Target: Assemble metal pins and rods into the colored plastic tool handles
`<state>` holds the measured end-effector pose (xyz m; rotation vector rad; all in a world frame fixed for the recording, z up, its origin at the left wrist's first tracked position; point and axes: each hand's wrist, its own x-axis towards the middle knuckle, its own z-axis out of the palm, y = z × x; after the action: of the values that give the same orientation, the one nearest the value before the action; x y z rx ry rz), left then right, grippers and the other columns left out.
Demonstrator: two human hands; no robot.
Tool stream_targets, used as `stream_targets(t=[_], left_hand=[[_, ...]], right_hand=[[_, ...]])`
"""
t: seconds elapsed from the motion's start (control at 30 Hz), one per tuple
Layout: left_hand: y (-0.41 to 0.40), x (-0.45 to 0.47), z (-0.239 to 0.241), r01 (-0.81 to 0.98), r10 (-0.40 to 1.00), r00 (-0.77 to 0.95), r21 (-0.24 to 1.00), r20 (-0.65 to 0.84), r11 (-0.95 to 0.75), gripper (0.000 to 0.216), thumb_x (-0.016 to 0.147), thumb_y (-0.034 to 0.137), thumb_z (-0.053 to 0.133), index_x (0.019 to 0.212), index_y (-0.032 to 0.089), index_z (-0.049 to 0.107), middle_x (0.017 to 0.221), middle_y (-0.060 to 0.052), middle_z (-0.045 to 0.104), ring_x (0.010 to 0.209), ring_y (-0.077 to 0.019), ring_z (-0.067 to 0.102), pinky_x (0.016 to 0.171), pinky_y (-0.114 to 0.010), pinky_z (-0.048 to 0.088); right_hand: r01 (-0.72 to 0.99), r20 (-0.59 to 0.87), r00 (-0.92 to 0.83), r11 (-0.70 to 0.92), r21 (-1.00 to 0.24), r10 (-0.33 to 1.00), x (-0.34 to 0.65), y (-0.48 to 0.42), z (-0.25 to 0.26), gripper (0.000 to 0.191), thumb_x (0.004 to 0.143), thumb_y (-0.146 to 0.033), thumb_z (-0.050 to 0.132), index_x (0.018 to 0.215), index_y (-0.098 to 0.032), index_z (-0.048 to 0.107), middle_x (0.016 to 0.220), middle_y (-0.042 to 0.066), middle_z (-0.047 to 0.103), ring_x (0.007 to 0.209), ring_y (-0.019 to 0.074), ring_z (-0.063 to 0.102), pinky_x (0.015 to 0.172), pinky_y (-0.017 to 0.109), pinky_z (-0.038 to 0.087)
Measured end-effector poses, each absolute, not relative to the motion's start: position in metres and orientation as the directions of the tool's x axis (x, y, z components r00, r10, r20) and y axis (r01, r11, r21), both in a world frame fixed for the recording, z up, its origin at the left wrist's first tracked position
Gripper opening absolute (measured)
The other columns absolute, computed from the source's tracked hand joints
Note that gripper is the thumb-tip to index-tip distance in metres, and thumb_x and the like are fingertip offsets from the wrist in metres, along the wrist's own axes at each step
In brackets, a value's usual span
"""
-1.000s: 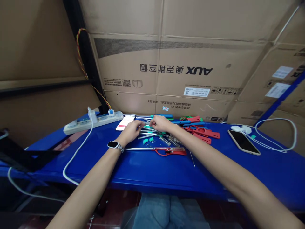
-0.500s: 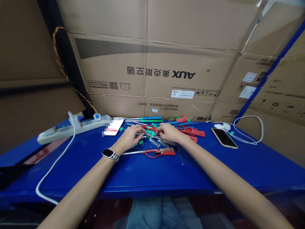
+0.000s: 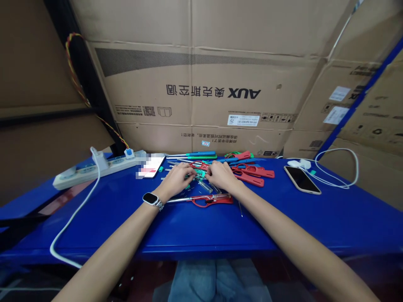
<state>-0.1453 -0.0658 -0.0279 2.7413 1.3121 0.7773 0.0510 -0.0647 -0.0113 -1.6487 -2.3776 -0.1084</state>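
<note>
My left hand (image 3: 178, 179), with a watch (image 3: 151, 199) on its wrist, reaches into a pile of small parts, fingers curled down. Close beside it, my right hand (image 3: 221, 175) has its fingers bent together over the same pile. Whatever either hand pinches is too small or hidden to name. Green plastic pieces (image 3: 200, 173) lie between the fingertips. Clear fuel tubes (image 3: 205, 187) rest just below. A red long-nosed lighter (image 3: 210, 201) with a metal barrel lies in front of both hands. Red handle shells (image 3: 252, 179) are to the right of my right hand.
Blue and green long lighters (image 3: 201, 154) lie at the back. A screwdriver (image 3: 241, 209) is partly behind my right forearm. On the blue table (image 3: 201, 235) are a phone (image 3: 302, 180) with white cables, another phone (image 3: 155, 165) and a power strip (image 3: 86, 170). Cardboard (image 3: 204, 63) stands behind.
My left hand has moved slightly right, bringing the fingertips of both hands closer together. The camera view has shifted a little. The lighter in front stays put.
</note>
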Motion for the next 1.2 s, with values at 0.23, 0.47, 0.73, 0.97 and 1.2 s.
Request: stream_targets(t=[0.23, 0.47, 0.73, 0.97, 1.2], left_hand=[[-0.067, -0.142, -0.029, 0.746, 0.727, 0.512, 0.181, 0.458, -0.640, 0.016, 0.094, 0.023, 0.053, 0.093, 0.021, 0.069, 0.094, -0.006, 0.066, 0.094, -0.0246, 0.057, 0.082, -0.037, 0.043], [-0.066, -0.129, -0.028, 0.781, 0.735, 0.472, 0.156, 0.487, -0.604, 0.013, 0.091, 0.028, 0.060, 0.094, 0.020, 0.068, 0.099, -0.007, 0.065, 0.096, -0.0254, 0.058, 0.084, -0.038, 0.044], [-0.065, -0.131, -0.028, 0.800, 0.771, 0.460, 0.172, 0.440, -0.575, 0.018, 0.090, 0.020, 0.054, 0.086, 0.018, 0.071, 0.088, -0.008, 0.062, 0.088, -0.0259, 0.057, 0.080, -0.039, 0.046], [-0.064, -0.126, -0.027, 0.818, 0.802, 0.403, 0.219, 0.440, -0.531, 0.014, 0.086, 0.026, 0.062, 0.086, 0.018, 0.074, 0.091, -0.010, 0.063, 0.091, -0.0284, 0.058, 0.080, -0.040, 0.047], [-0.065, -0.118, -0.024, 0.853, 0.851, 0.310, 0.270, 0.424, -0.445, 0.014, 0.083, 0.031, 0.066, 0.082, 0.019, 0.074, 0.086, -0.008, 0.066, 0.088, -0.0283, 0.059, 0.075, -0.039, 0.045]], right_hand=[[0.843, 0.294, -0.386, 0.464, -0.273, 0.875, 0.062, -0.059, -0.020, 0.021, 0.090, -0.024, 0.056, 0.075, -0.017, 0.068, 0.086, 0.006, 0.070, 0.082, 0.0190, 0.061, 0.079, 0.032, 0.030], [0.798, 0.246, -0.365, 0.438, -0.413, 0.898, 0.064, -0.057, -0.021, 0.021, 0.090, -0.023, 0.052, 0.077, -0.017, 0.068, 0.075, 0.001, 0.068, 0.074, 0.0161, 0.058, 0.081, 0.033, 0.026], [0.865, 0.361, -0.398, 0.476, -0.160, 0.843, 0.053, -0.062, -0.025, 0.014, 0.085, -0.031, 0.063, 0.082, -0.018, 0.068, 0.091, 0.008, 0.066, 0.093, 0.0236, 0.057, 0.084, 0.036, 0.028], [0.867, 0.320, -0.393, 0.463, -0.184, 0.862, 0.052, -0.062, -0.025, 0.017, 0.086, -0.029, 0.062, 0.076, -0.017, 0.068, 0.084, 0.007, 0.070, 0.090, 0.0227, 0.056, 0.083, 0.035, 0.027], [0.797, 0.374, -0.358, 0.488, -0.356, 0.856, 0.060, -0.059, -0.028, 0.017, 0.086, -0.030, 0.063, 0.076, -0.019, 0.070, 0.075, 0.000, 0.070, 0.078, 0.0162, 0.056, 0.079, 0.032, 0.023]])
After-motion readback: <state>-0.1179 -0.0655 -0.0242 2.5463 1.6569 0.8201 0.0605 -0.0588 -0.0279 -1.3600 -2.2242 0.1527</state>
